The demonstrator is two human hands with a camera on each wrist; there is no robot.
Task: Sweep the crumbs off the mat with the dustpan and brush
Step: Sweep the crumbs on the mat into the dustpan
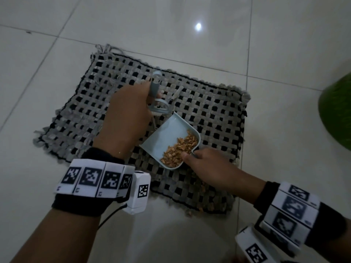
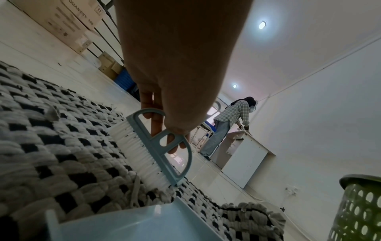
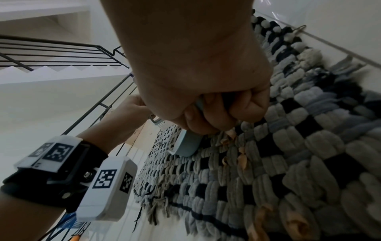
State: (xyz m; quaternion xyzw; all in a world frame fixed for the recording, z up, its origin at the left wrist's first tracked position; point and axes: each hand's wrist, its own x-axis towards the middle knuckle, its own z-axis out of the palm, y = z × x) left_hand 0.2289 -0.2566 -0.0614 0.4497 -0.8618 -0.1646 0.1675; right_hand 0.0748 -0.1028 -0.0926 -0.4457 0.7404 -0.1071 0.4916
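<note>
- Head view, on the tiled floor (image 1: 284, 114): my left hand (image 1: 125, 118) has its grip curled round the handle of the small grey-blue brush (image 1: 158, 103), while my right hand (image 1: 207, 166) pinches the rear handle of the pale blue dustpan (image 1: 167, 135), thumb on top.
- Crumbs (image 1: 180, 149), orange-brown and flaky, lie heaped in the pan's rear half, against the back wall beside my thumb. The pan sits on the woven grey-and-black mat (image 1: 214, 111), its open lip pointing toward the brush.
- Left wrist view: white bristles of the brush (image 2: 142, 151) press on the mat's weave just beyond the pan's lip (image 2: 144, 216), close but apart from it.
- Right wrist view: stray flakes (image 3: 241, 156) remain wedged between the mat's thick strands near my right hand, and more show along the mat's near edge, so I judge the job well on but unfinished.
- Risk, as I read it: the pan rests on a lumpy weave, so its lip may not lie flush, and a stroke could push flakes under it rather than in.
- Tipping the pan forward when I lift it could spill the heap back onto the mat; a hard flick could scatter flakes onto the tiles.
- Green perforated basket (image 2: 358, 212) stands off the mat, to my right.
</note>
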